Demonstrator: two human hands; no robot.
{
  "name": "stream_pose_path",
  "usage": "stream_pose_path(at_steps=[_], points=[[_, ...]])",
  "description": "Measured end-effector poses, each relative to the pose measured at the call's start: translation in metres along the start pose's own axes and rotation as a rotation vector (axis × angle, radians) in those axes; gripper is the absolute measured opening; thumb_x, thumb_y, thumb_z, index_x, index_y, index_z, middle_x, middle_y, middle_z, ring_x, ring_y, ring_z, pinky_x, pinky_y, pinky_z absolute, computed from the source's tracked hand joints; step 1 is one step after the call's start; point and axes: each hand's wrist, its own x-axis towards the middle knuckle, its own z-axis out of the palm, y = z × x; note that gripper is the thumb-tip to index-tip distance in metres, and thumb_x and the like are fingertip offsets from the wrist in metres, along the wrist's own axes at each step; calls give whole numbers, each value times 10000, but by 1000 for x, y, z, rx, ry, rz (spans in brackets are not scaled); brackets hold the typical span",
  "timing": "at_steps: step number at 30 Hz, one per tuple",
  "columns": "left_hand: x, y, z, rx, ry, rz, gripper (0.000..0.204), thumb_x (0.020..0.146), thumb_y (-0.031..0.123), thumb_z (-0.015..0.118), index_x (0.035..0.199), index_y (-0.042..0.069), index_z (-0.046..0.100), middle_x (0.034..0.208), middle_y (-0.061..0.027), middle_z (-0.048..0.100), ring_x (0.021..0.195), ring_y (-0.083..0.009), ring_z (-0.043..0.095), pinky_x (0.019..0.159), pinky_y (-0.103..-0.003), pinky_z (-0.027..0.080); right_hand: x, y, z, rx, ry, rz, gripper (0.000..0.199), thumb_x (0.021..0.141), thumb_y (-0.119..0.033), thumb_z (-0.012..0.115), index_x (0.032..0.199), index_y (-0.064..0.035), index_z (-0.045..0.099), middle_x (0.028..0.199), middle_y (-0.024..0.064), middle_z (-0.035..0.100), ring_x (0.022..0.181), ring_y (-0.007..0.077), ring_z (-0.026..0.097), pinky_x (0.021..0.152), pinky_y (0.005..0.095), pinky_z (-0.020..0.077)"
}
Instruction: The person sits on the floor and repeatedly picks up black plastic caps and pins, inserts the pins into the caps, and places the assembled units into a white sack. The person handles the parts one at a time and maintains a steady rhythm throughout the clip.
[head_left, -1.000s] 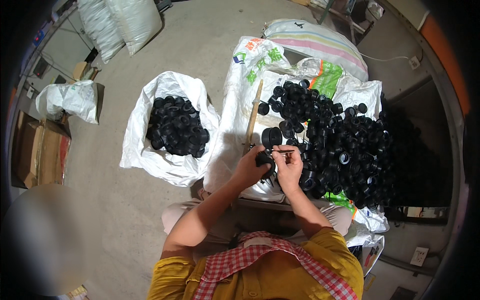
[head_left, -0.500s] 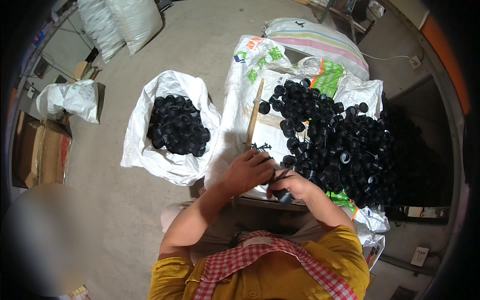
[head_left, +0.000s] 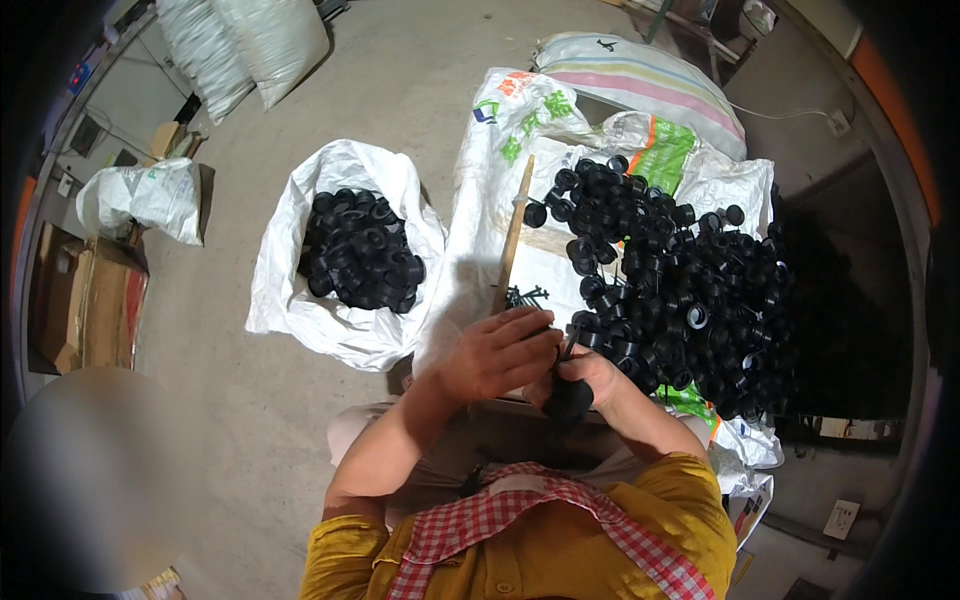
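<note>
My right hand [head_left: 592,374] is closed around a round black plastic cap [head_left: 570,402] with a thin stem sticking up by the thumb. My left hand [head_left: 500,352] reaches across to it, fingers bent and pressed together over something dark that they mostly hide. Just beyond my left fingers lie several small black branched plastic sticks [head_left: 527,297]. A large heap of black plastic caps [head_left: 665,285], some with thin stems, spreads to the right of my hands on white woven sacking [head_left: 470,215].
A wooden stick [head_left: 515,230] lies on the sacking. On the floor to the left stands an open white sack [head_left: 275,285] holding black caps [head_left: 365,250]. A full striped sack [head_left: 640,75] sits behind the heap. Cardboard boxes [head_left: 105,315] and white sacks [head_left: 245,45] stand further left.
The cap in my right hand has turned and shows more of its round side, with the stem now more upright. My left hand has moved slightly right and nearer to me.
</note>
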Motion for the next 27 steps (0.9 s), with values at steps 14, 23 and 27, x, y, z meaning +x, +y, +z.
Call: stream_pose_path(at_steps=[14,23,27], points=[[0,3,0,62,57,95,186,753,97,635,923,28,602,1108,-125,621,1082,-328,596,890,-419,526,-17,21,17,69,18,-88,236,824,-241,631,787,-8,632,736,155,647,721,283,611,730,404,434],[-34,-10,14,-870,-22,-1213,325,874,110,548,1172,-18,570,1129,-138,621,990,-221,607,917,-335,462,6,14,-2,-218,225,-696,310,874,-320,611,730,-55,537,894,109,565,910,264,543,929,411,378],[-32,18,49,-1251,121,-1275,465,817,-19,540,1276,43,508,1269,-142,499,1130,-282,539,958,-373,449,39,19,3,-555,519,-876,216,908,-218,545,859,-12,590,989,116,576,1020,248,550,923,344,410]])
